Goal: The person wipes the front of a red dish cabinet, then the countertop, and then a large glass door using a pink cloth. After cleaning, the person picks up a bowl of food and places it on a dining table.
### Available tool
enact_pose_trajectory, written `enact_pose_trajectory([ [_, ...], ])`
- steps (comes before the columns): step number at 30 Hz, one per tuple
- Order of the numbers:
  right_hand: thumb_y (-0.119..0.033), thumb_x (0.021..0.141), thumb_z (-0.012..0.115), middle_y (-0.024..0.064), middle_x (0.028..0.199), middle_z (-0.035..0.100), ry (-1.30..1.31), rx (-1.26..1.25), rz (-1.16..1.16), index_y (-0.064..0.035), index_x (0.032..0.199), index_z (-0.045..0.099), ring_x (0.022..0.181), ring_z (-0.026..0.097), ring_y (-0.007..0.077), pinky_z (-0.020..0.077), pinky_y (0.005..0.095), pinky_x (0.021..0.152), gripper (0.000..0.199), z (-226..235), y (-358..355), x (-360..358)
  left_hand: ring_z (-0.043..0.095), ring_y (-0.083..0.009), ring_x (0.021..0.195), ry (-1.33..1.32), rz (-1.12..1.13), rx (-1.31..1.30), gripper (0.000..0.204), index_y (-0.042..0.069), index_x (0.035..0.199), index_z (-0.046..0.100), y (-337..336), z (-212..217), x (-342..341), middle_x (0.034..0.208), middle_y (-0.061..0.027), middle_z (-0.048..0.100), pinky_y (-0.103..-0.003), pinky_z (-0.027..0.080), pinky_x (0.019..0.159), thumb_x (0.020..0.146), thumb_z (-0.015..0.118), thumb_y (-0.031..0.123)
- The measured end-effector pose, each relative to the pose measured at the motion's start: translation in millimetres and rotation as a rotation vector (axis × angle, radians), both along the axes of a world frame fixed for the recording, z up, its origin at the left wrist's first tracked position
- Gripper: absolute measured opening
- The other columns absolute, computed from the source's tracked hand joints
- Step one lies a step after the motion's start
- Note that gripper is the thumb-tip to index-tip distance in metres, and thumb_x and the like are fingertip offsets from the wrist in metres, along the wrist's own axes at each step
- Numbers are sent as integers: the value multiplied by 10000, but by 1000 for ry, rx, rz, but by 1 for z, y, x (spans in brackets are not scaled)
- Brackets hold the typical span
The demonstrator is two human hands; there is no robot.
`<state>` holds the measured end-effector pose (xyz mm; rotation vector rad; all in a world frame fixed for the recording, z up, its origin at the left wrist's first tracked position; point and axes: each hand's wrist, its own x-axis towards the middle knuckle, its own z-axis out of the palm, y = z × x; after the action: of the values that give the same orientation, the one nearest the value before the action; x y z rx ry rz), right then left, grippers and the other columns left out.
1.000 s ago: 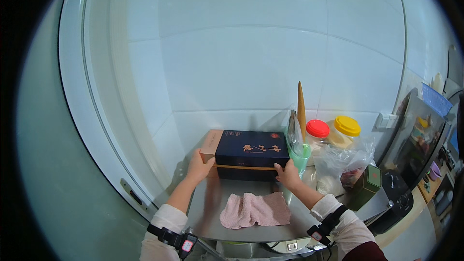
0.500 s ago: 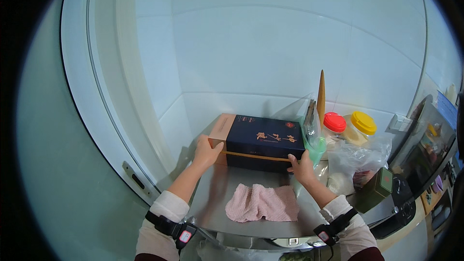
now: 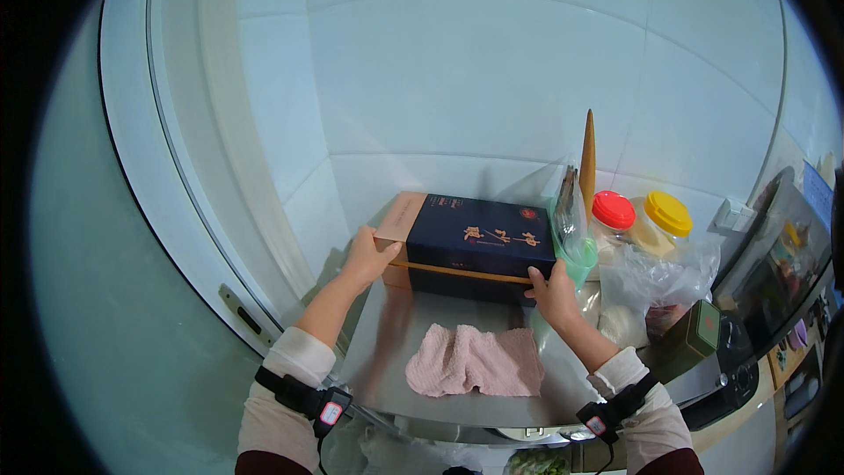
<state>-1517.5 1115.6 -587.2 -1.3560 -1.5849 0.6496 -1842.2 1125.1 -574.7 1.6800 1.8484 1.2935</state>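
A large dark blue gift box (image 3: pixel 475 242) with a copper-coloured left end and a gold band along its front lies at the back of a metal surface (image 3: pixel 378 361). My left hand (image 3: pixel 365 255) grips its left end, thumb on the front side. At the right front corner my right hand (image 3: pixel 552 288) holds the box, thumb against the front. The fingers of both hands are partly hidden behind the box ends. In front of the box, apart from both hands, is a crumpled pink cloth (image 3: pixel 475 361).
Right of the box stand a green container (image 3: pixel 578 259) with bagged utensils, jars with a red lid (image 3: pixel 614 209) and a yellow lid (image 3: pixel 668 213), plastic bags (image 3: pixel 668 277) and a dark green tin (image 3: pixel 681 343). A tiled wall (image 3: pixel 475 70) rises behind; a door frame (image 3: pixel 189 167) is left.
The view has shifted slightly, so most things appear a little higher. Both hands keep their hold on the box, with the left thumb shifted slightly. The cloth lies as before.
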Motion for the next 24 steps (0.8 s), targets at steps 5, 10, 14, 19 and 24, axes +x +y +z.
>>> enact_pose_trajectory([
  [5, -162, 877, 586, 254, 709, 605, -51, 16, 11, 98, 1034, 366, 598, 659, 317, 521, 369, 494, 375, 4, -7, -5, 497, -161, 918, -126, -62, -24, 409, -38, 1082, 467, -2, 6, -2, 993, -105, 533, -294, 412, 805, 833, 664, 219],
  [10, -173, 888, 578, 234, 773, 614, -64, -11, 8, 82, 1002, 376, 665, 680, 288, 508, 342, 523, 345, 6, -13, -5, 498, -177, 955, -169, -100, -53, 449, -34, 1103, 464, -5, 13, -2, 1023, -115, 540, -307, 402, 840, 866, 612, 317],
  [14, -135, 883, 578, 232, 785, 612, -50, 38, 29, 85, 1025, 367, 652, 678, 283, 513, 336, 523, 336, -1, -14, -4, 492, -224, 1034, -373, -26, -169, 523, -32, 1120, 460, 0, 16, 5, 1071, -163, 535, -340, 384, 900, 896, 509, 438],
  [19, -117, 882, 577, 234, 835, 609, 26, 12, -28, 93, 1090, 346, 638, 673, 272, 521, 324, 516, 374, -12, -4, -12, 490, -245, 1037, -315, -8, -166, 522, -40, 1106, 438, 9, 11, 8, 1093, -199, 519, -358, 382, 888, 907, 461, 443],
  [24, -118, 867, 590, 267, 804, 597, 91, 23, -57, 122, 1152, 314, 623, 643, 323, 506, 375, 524, 464, -9, 15, -11, 428, -192, 949, -301, 48, -126, 400, 31, 985, 434, 12, 3, 16, 1010, -121, 477, -380, 362, 841, 900, 459, 421],
])
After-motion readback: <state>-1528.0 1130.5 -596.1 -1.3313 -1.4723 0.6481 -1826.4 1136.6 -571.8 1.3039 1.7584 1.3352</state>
